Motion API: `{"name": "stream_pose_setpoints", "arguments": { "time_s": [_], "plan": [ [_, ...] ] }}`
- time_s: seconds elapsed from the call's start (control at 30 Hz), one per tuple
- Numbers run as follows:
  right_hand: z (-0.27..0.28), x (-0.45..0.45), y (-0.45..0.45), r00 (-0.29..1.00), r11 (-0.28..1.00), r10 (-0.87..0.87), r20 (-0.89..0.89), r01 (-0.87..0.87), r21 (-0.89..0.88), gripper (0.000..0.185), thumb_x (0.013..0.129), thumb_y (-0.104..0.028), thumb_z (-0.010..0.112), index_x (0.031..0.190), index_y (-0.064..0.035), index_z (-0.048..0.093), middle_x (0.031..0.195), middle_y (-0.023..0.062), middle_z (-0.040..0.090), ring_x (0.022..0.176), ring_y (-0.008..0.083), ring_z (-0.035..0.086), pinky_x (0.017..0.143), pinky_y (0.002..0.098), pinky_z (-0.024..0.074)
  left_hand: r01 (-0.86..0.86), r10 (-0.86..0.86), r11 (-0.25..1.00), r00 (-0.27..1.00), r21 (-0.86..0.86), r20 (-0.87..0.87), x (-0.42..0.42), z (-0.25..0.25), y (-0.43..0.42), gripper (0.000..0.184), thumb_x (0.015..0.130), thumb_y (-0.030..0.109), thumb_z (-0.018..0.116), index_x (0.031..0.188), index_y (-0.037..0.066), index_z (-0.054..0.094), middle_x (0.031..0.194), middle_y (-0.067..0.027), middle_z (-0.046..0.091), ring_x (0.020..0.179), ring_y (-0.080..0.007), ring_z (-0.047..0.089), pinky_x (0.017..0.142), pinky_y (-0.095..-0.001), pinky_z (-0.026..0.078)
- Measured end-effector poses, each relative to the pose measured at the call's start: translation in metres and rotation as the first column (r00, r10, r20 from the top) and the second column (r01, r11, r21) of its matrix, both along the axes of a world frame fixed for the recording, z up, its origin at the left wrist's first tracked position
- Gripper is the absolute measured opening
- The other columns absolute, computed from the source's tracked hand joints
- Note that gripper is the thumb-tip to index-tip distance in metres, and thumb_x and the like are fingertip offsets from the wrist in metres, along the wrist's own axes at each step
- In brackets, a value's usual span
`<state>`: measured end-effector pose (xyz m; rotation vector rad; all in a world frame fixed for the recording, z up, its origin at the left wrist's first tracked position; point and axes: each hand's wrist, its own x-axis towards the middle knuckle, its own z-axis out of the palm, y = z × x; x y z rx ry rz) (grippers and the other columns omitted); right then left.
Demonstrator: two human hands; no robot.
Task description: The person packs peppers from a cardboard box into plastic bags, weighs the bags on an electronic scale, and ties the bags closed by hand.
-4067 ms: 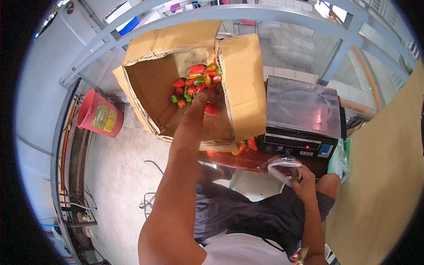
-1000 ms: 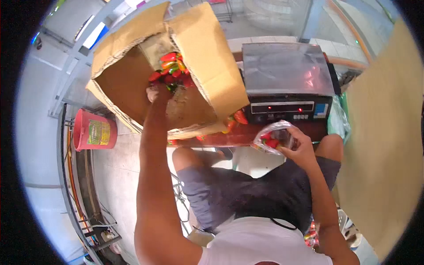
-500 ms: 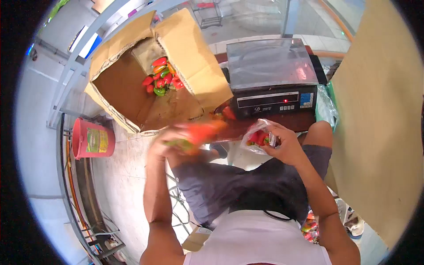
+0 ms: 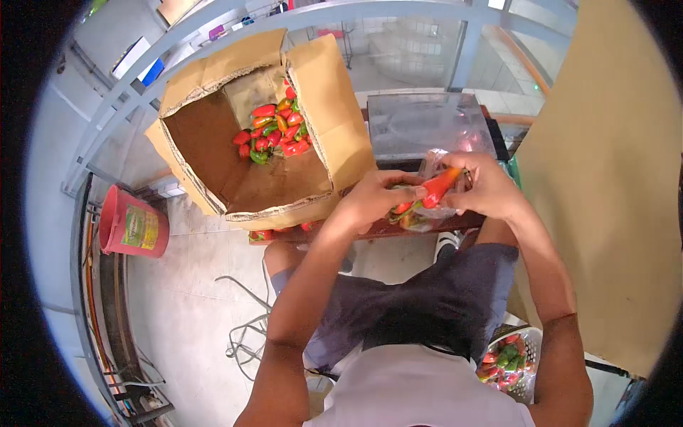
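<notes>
My left hand (image 4: 371, 201) is closed around chili peppers, one a large red-orange pepper (image 4: 440, 188) that lies across the mouth of a clear plastic bag (image 4: 416, 222). Some greenish peppers show beside its fingers, partly hidden. My right hand (image 4: 492, 186) grips the bag's rim from the other side, thumb and fingers curled round the film. Both hands meet just in front of a weighing scale (image 4: 420, 124), whose front panel they mostly cover. Left of them, an open cardboard box (image 4: 341, 107) holds a heap of red, orange and green peppers (image 4: 274, 132).
A red bucket (image 4: 146, 242) stands on the floor at the left, near loose grey straps (image 4: 245, 341). By my right hip, a white basket (image 4: 533, 356) contains bagged peppers. A tan board (image 4: 605, 178) rises along the right. More peppers (image 4: 262, 235) lie under the box's front edge.
My left hand has swept right with its peppers, from in front of the box to the bag. The bag and my right hand are higher, close against the scale. The camera view has shifted.
</notes>
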<state>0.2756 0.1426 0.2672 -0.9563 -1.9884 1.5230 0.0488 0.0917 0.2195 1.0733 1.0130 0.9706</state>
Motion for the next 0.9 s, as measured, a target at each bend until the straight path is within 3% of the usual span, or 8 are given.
{"name": "stream_pose_setpoints", "arguments": {
  "time_s": [0.23, 0.3, 0.37, 0.43, 0.53, 0.63, 0.87, 0.9],
  "plan": [
    [0.030, 0.001, 0.033, 0.995, 0.908, 0.012, 0.103, -0.054, 0.415, 0.064, 0.069, 0.004, 0.074, 0.131, 0.0043, 0.059, 0.109, 0.0086, 0.066, 0.074, 0.0092, 0.062, 0.060, 0.0241, 0.0495, 0.128, -0.151, 0.987, 0.952, -0.102, -0.267, -0.008, 0.031, 0.027, 0.037, 0.089, 0.032, 0.075, 0.100, -0.003, 0.071, 0.073, -0.0043, 0.064, 0.058, -0.0094, 0.057, 0.048, -0.0269, 0.043],
    [0.028, -0.009, 0.039, 0.994, 0.647, 0.034, 0.106, -0.103, 0.755, 0.064, 0.071, 0.001, 0.074, 0.134, 0.0022, 0.059, 0.094, 0.0102, 0.069, 0.066, 0.0106, 0.063, 0.060, 0.0274, 0.0515, 0.100, -0.133, 0.988, 0.939, -0.118, -0.319, 0.006, 0.052, 0.045, 0.038, 0.091, 0.036, 0.072, 0.104, 0.001, 0.072, 0.073, -0.0029, 0.063, 0.060, -0.0085, 0.055, 0.050, -0.0252, 0.042],
    [0.039, -0.015, 0.049, 0.983, 0.653, -0.022, 0.182, -0.124, 0.747, 0.065, 0.073, -0.002, 0.075, 0.135, 0.0010, 0.059, 0.085, 0.0110, 0.070, 0.062, 0.0119, 0.064, 0.060, 0.0294, 0.0527, 0.029, -0.060, 0.996, 0.912, -0.082, -0.405, 0.011, 0.049, 0.086, 0.040, 0.093, 0.038, 0.069, 0.105, 0.000, 0.071, 0.077, -0.0027, 0.063, 0.062, -0.0085, 0.056, 0.049, -0.0255, 0.041],
    [0.069, -0.013, 0.066, 0.929, 0.915, -0.108, 0.355, -0.046, 0.401, 0.065, 0.073, -0.003, 0.076, 0.135, 0.0007, 0.059, 0.082, 0.0110, 0.071, 0.062, 0.0129, 0.065, 0.060, 0.0299, 0.0531, -0.048, 0.059, 0.998, 0.911, 0.036, -0.408, 0.012, 0.063, 0.091, 0.040, 0.095, 0.037, 0.067, 0.107, 0.000, 0.070, 0.082, -0.0024, 0.063, 0.065, -0.0084, 0.057, 0.048, -0.0251, 0.041],
    [0.067, -0.001, 0.107, 0.979, 0.964, -0.139, 0.147, 0.100, 0.248, 0.065, 0.074, 0.002, 0.077, 0.136, -0.0009, 0.059, 0.083, 0.0031, 0.066, 0.059, 0.0094, 0.058, 0.056, 0.0272, 0.0493, -0.205, 0.247, 0.952, 0.952, 0.228, -0.179, -0.022, 0.079, 0.077, 0.035, 0.097, 0.031, 0.065, 0.114, 0.001, 0.066, 0.087, -0.0013, 0.063, 0.066, -0.0086, 0.058, 0.048, -0.0226, 0.041],
    [0.072, -0.006, 0.099, 0.963, 0.934, -0.267, 0.022, 0.254, 0.251, 0.065, 0.077, -0.001, 0.079, 0.138, -0.0036, 0.059, 0.087, 0.0057, 0.070, 0.059, 0.0090, 0.057, 0.055, 0.0272, 0.0490, -0.317, 0.316, 0.934, 0.948, 0.164, 0.030, -0.049, 0.058, 0.038, 0.034, 0.097, 0.026, 0.067, 0.122, 0.003, 0.062, 0.089, -0.0015, 0.064, 0.062, -0.0088, 0.057, 0.046, -0.0197, 0.039],
    [-0.039, -0.007, 0.141, 0.910, 0.647, -0.413, 0.034, 0.268, 0.714, 0.076, 0.075, -0.014, 0.085, 0.144, -0.0075, 0.053, 0.108, 0.0131, 0.071, 0.059, 0.0112, 0.061, 0.055, 0.0278, 0.0489, -0.326, 0.306, 0.934, 0.941, -0.143, -0.146, -0.068, -0.042, -0.065, 0.032, 0.095, 0.026, 0.069, 0.119, 0.005, 0.066, 0.093, -0.0019, 0.067, 0.064, -0.0094, 0.058, 0.046, -0.0205, 0.038],
    [-0.039, -0.006, 0.138, 0.908, 0.694, -0.415, 0.057, 0.276, 0.665, 0.076, 0.074, -0.015, 0.085, 0.143, -0.0072, 0.054, 0.115, 0.0160, 0.069, 0.063, 0.0133, 0.063, 0.060, 0.0291, 0.0507, -0.342, 0.322, 0.918, 0.938, -0.201, -0.127, -0.069, -0.056, -0.077, 0.032, 0.095, 0.027, 0.069, 0.118, 0.006, 0.066, 0.093, -0.0016, 0.067, 0.065, -0.0096, 0.058, 0.046, -0.0209, 0.038]
  ]
}}
